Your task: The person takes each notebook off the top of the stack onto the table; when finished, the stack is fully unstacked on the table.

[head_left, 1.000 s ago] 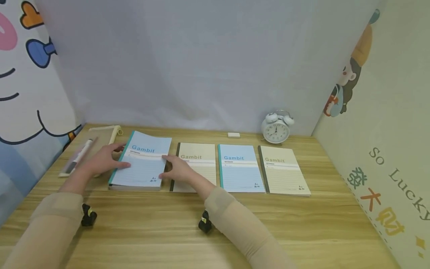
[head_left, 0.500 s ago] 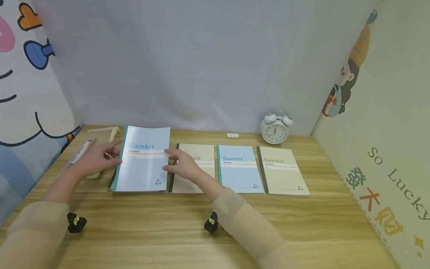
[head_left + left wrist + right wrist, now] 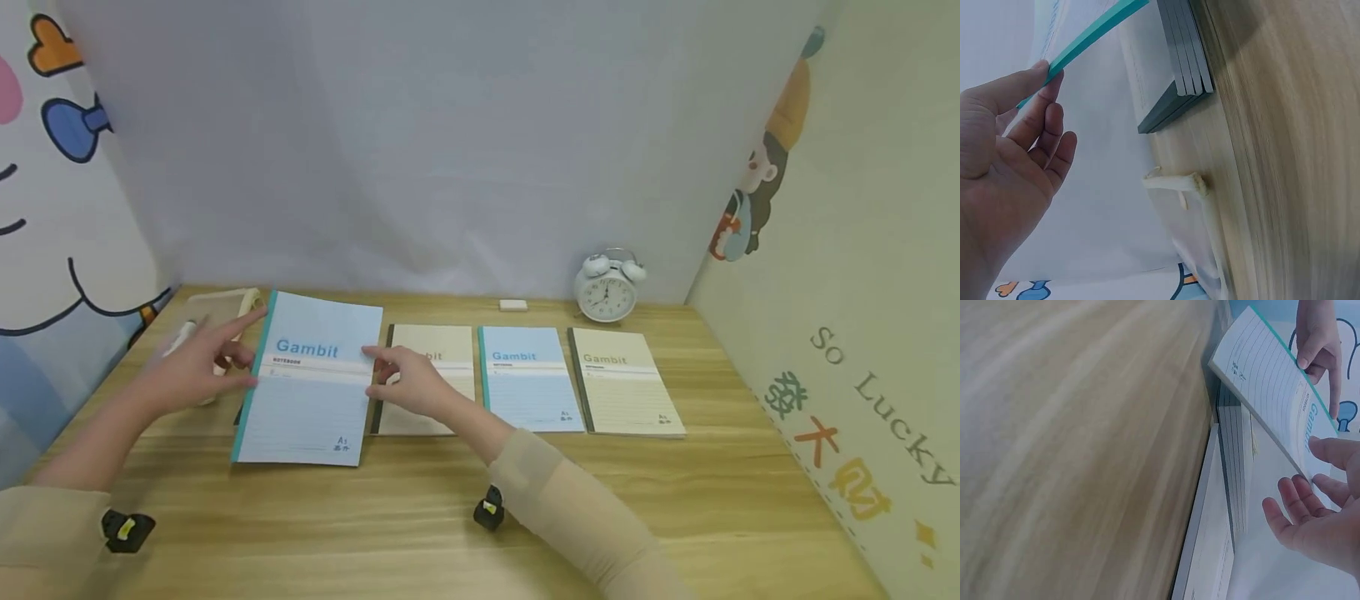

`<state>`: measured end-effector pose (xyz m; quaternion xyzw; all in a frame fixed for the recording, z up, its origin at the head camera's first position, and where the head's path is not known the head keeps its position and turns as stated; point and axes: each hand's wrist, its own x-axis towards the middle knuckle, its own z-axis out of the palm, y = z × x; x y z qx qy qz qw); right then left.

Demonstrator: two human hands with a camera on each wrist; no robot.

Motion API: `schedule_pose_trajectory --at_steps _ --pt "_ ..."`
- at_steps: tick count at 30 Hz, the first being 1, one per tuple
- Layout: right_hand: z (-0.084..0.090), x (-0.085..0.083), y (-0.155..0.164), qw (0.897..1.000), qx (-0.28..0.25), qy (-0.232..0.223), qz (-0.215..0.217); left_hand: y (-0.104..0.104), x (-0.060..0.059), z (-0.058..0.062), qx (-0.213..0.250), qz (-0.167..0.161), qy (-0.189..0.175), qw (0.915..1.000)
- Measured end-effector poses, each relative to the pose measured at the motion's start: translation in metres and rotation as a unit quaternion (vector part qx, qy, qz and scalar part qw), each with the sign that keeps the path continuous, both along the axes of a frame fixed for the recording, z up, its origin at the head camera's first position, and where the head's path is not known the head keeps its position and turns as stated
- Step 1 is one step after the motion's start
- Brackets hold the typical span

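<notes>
A blue Gambit notebook (image 3: 307,417) with a teal spine hangs tilted between my two hands. My left hand (image 3: 187,367) pinches the spine edge between thumb and fingers. On the opposite edge, my right hand (image 3: 412,383) pinches with thumb and forefinger, its other fingers (image 3: 1294,500) loosely bent. Below the raised notebook, a stack of several notebooks (image 3: 1185,59) with dark spines lies on the table, as the left wrist view shows. From the head, the raised notebook hides most of that stack.
Right of the stack lie a cream notebook (image 3: 431,421), a blue notebook (image 3: 528,400) and another cream notebook (image 3: 630,400) in a row. Behind them are a white eraser (image 3: 513,306) and a white alarm clock (image 3: 606,292). A see-through zip pouch (image 3: 217,304) with a marker lies at left.
The blue notebook has come up off the stack, its near edge shifting toward me. Both hands moved with it, the left now gripping its spine edge. The other notebooks stayed in place.
</notes>
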<state>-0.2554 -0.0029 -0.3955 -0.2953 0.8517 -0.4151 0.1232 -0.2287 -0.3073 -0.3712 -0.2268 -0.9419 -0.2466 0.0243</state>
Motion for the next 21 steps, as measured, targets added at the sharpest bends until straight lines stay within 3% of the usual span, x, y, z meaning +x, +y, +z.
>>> schedule_pose_trajectory --at_steps 5,13,18,21 --pt "0.002 0.011 0.002 0.999 -0.006 0.01 0.033 -0.001 0.014 0.001 0.004 -0.016 -0.008 0.9998" --pt "-0.001 0.031 0.001 0.995 0.01 0.056 0.086 -0.003 0.035 -0.007 0.023 -0.038 -0.028 0.9986" --pt "-0.009 0.044 -0.001 0.991 0.056 0.086 0.091 -0.003 0.044 -0.014 0.028 -0.039 -0.073 0.9962" --pt "-0.014 0.052 -0.002 0.989 0.068 0.086 0.097 -0.005 0.049 -0.019 0.042 -0.057 -0.125 0.9896"
